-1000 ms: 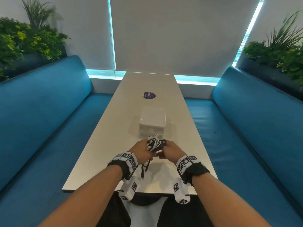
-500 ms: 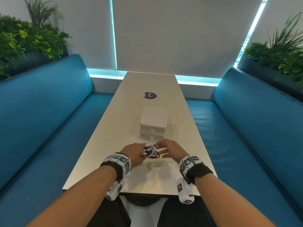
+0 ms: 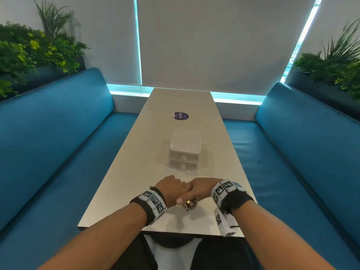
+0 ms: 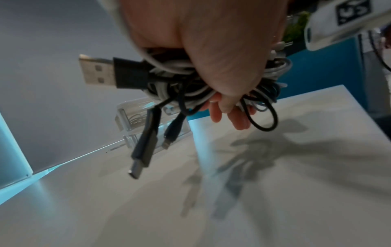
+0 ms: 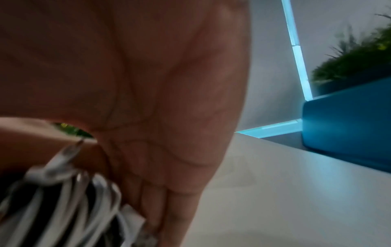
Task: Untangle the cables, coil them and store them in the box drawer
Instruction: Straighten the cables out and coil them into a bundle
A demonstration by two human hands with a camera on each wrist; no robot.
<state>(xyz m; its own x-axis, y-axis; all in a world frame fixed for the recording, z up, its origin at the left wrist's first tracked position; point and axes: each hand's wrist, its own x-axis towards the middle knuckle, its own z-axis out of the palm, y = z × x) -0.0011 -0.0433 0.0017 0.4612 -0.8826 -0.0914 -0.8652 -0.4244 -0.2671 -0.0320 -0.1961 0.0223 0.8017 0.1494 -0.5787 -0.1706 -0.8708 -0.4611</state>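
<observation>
Black and white cables (image 4: 211, 78) sit tangled, gripped by left hand (image 3: 172, 189) and right hand (image 3: 198, 189) near the shut box drawer (image 3: 184, 157); untangling, coiling, storing remain.

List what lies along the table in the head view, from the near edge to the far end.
Cable bundle gripped between left hand and right hand → clear box drawer unit → purple round sticker → window blinds.

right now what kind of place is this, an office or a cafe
Probably a booth in an office lounge or cafe; I cannot tell which. A long white table runs between two blue padded benches, with planters behind them and drawn blinds at the end.
</observation>
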